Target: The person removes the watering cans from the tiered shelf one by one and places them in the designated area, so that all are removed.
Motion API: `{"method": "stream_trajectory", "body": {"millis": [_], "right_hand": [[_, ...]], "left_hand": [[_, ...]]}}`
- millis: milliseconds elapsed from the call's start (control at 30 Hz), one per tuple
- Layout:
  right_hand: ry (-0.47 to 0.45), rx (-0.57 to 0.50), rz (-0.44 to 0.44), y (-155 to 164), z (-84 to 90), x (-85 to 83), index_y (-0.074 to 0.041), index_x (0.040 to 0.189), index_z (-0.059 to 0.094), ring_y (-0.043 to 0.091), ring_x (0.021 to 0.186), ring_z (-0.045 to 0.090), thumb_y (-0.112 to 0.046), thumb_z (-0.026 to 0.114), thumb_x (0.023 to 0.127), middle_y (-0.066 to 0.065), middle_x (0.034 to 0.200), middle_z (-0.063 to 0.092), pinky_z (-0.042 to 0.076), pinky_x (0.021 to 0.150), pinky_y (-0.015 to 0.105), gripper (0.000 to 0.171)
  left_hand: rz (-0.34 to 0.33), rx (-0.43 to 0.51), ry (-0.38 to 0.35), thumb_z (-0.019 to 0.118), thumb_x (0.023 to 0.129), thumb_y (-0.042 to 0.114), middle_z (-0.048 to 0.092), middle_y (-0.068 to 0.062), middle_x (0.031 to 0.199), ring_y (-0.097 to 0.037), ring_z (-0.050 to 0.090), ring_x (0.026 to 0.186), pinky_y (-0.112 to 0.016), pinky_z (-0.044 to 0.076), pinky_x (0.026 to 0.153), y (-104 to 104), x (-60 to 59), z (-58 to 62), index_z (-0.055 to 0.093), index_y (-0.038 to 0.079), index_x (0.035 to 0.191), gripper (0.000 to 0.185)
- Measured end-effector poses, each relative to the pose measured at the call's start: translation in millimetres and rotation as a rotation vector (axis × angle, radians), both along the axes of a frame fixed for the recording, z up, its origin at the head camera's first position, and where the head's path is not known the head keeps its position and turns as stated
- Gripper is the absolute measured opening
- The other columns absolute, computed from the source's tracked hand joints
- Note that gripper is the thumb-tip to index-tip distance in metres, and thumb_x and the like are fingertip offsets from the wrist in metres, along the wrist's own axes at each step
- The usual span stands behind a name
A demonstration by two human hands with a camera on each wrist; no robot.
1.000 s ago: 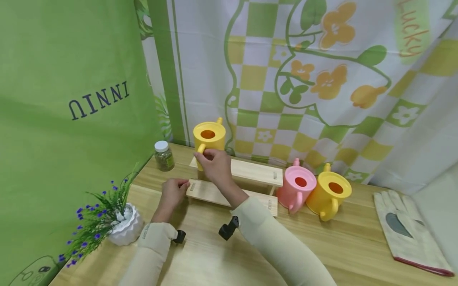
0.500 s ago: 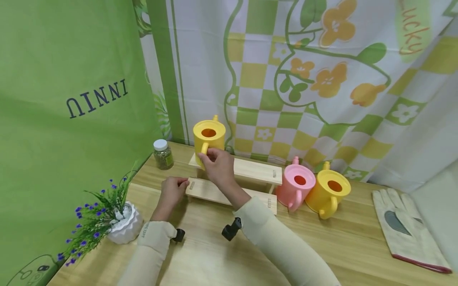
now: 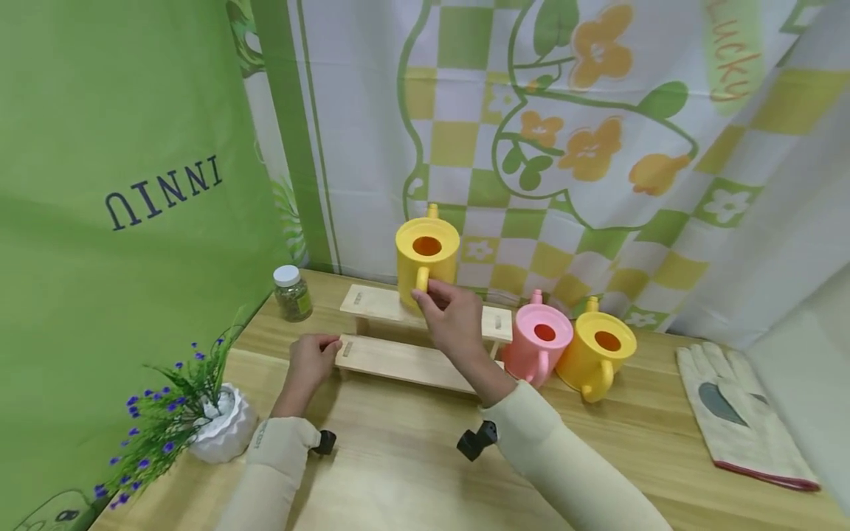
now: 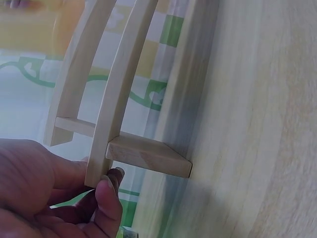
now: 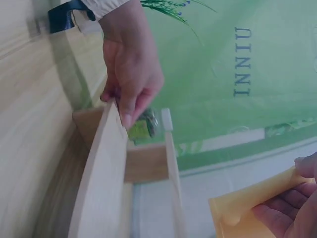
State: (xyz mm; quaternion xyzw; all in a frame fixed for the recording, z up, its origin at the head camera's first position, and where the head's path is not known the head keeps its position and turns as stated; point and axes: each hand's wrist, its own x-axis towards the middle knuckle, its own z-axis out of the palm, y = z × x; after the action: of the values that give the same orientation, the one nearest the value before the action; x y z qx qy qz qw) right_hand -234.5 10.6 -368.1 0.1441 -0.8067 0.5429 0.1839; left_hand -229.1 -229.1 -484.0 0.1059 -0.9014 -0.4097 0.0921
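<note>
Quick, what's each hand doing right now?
Left hand: pinching the end of the wooden shelf.
Right hand: gripping the yellow watering can.

Jar (image 3: 291, 293) left of stepped shelf (image 3: 412, 361), two watering cans (image 3: 536, 344) right, glove (image 3: 742, 415) farther right.

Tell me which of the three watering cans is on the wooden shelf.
The yellow watering can gripped by the right hand; the pink can and the other yellow can stand on the table.

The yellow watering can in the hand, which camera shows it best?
The head view: the whole yellow watering can shows, with the right hand holding its handle. The right wrist view catches only a yellow corner; the left wrist view only a yellow blur.
</note>
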Motion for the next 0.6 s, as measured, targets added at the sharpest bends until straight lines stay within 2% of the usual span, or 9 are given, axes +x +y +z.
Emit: {"method": "stream_trajectory", "body": {"millis": [167,300,533,600], "right_hand": [[-0.005,0.035,-0.062,41.0,6.7,11.3,0.002,0.108,0.076,0.027,0.081,0.074,-0.014,0.076,0.09,0.019,0.094,0.078,0.051,0.063,0.014,0.024],[0.002,0.058,-0.118,70.9,7.3,13.9,0.001,0.111,0.076,0.029,0.084,0.075,-0.015,0.076,0.09,0.019,0.097,0.078,0.049,0.064,0.009,0.026],[0.044,0.055,-0.185,123.2,6.6,15.8,0.004,0.107,0.076,0.035,0.078,0.074,-0.009,0.076,0.089,0.024,0.092,0.076,0.048,0.059,0.006,0.022],[0.035,0.08,-0.215,139.8,7.2,17.4,0.004,0.107,0.076,0.032,0.076,0.074,-0.01,0.075,0.09,0.024,0.092,0.077,0.048,0.058,0.006,0.022]], "left_hand": [[-0.018,-0.001,-0.002,0.064,0.097,0.013,0.076,-0.021,0.105,-0.027,0.07,0.089,-0.029,0.053,0.069,2.6,-0.7,-1.2,0.075,-0.001,0.111,0.022],[-0.023,-0.02,0.005,0.064,0.098,0.014,0.076,-0.021,0.104,-0.028,0.07,0.089,-0.026,0.051,0.067,2.4,1.1,-0.3,0.075,-0.001,0.111,0.023],[-0.011,-0.034,-0.012,0.062,0.098,0.016,0.075,-0.021,0.104,-0.03,0.069,0.091,-0.025,0.049,0.066,2.1,6.0,0.7,0.074,-0.001,0.114,0.026],[-0.014,-0.031,-0.013,0.061,0.098,0.016,0.075,-0.022,0.104,-0.03,0.069,0.09,-0.025,0.049,0.066,3.6,6.6,0.5,0.074,-0.001,0.114,0.027]]}}
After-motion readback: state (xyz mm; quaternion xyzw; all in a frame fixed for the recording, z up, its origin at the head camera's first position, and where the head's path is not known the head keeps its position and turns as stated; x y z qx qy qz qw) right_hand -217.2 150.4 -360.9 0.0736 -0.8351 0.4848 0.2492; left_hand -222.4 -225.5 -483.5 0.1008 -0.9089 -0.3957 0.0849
